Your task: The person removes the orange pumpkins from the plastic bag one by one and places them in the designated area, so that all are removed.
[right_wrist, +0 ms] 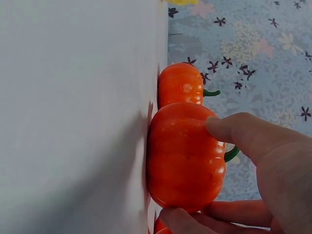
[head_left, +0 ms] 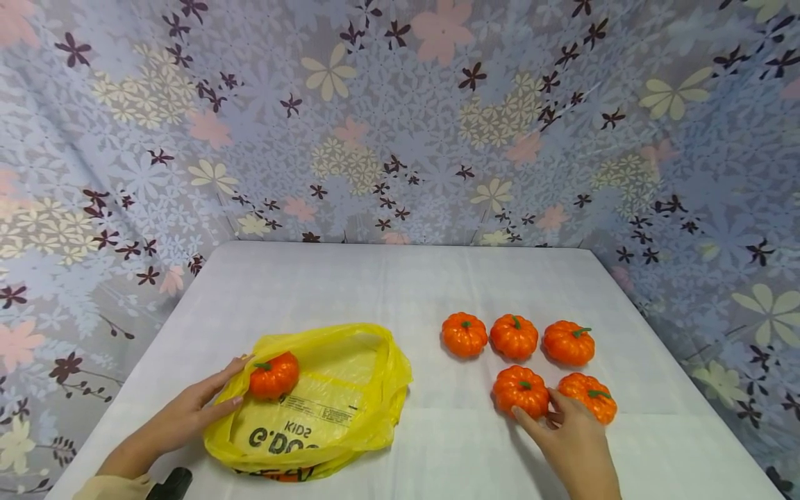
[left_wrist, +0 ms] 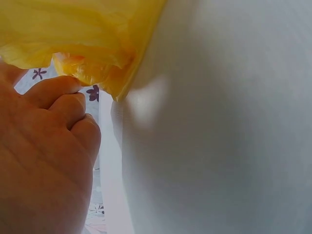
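A yellow plastic bag [head_left: 375, 430] lies with its mouth spread open on the left of the table, and a small orange pumpkin [head_left: 275, 376] sits inside by its left rim. At that rim my left hand [head_left: 178, 420] pinches the plastic, thumb on the inner side; the left wrist view shows curled fingers [left_wrist: 68, 109] against the bag. On the right, my right hand [head_left: 575, 441] grips the near-left pumpkin [head_left: 520, 391] between thumb and fingers, and in the right wrist view this pumpkin [right_wrist: 185, 156] appears to touch the table. Just right of it, another pumpkin [head_left: 590, 396] is partly hidden by the hand.
Three more pumpkins stand in a row behind: left [head_left: 464, 335], middle [head_left: 514, 337] and right [head_left: 569, 343]. A white cloth [head_left: 350, 285] covers the table. Floral fabric [head_left: 400, 139] hangs behind and along the sides. A dark object [head_left: 171, 484] shows at my left wrist.
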The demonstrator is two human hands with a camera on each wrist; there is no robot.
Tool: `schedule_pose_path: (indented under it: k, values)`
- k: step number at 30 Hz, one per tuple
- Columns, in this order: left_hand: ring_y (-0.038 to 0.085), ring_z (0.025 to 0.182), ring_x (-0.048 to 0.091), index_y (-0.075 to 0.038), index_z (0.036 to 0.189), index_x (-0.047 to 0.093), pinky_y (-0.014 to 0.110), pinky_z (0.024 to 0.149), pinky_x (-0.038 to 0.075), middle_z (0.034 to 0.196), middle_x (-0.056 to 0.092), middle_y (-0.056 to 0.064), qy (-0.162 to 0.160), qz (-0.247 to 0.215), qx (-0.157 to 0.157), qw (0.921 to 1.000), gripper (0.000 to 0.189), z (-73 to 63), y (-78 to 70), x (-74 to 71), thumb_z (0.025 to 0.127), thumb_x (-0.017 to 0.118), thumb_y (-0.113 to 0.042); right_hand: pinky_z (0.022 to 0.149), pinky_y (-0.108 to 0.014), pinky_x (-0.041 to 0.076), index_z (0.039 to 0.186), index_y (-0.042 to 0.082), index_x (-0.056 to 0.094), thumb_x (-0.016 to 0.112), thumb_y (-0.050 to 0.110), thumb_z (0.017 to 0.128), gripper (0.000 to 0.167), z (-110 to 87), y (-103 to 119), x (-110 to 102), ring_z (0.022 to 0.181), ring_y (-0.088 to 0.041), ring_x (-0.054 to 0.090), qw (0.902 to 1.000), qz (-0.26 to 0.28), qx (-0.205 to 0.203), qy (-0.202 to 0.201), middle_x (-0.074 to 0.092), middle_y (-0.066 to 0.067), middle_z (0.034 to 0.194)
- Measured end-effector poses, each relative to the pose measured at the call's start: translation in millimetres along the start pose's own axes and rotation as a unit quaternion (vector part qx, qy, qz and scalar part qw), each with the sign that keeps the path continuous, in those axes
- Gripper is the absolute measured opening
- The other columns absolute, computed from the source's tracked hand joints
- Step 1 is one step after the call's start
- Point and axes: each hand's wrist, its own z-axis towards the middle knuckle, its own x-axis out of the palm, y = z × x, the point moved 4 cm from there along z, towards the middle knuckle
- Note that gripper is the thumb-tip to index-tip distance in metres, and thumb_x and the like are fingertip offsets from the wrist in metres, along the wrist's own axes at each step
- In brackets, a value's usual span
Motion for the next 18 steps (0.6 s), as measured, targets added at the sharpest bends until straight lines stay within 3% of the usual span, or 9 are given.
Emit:
schedule_pose_path:
  k: [12, 18]
  values:
    - [0.051, 0.144, 0.023, -0.005, 0.156, 0.035, 0.073, 0.107, 0.025, 0.16, 0.027, 0.023, 0.003, 0.0, 0.003, 1.0, 0.066, 1.4, 0.1, 2.0, 0.101, 0.059, -0.034, 0.086, -0.056, 0.055, 0.134, -0.02, 0.049, 0.07, 0.07, 0.081, 0.107, 1.3, 0.6, -1.6, 0.1, -0.044, 0.067, 0.9994, -0.031, -0.012, 0.004, 0.055, -0.04, 0.128]
    - [0.051, 0.144, 0.024, -0.006, 0.156, 0.036, 0.072, 0.107, 0.026, 0.159, 0.027, 0.024, 0.003, 0.006, 0.002, 1.0, 0.066, 2.0, -2.0, 2.6, 0.102, 0.058, -0.035, 0.085, -0.056, 0.056, 0.136, -0.019, 0.049, 0.07, 0.074, 0.077, 0.112, -2.3, 0.0, -5.5, 0.098, -0.042, 0.067, 0.9995, -0.031, -0.001, 0.004, 0.059, -0.036, 0.125]
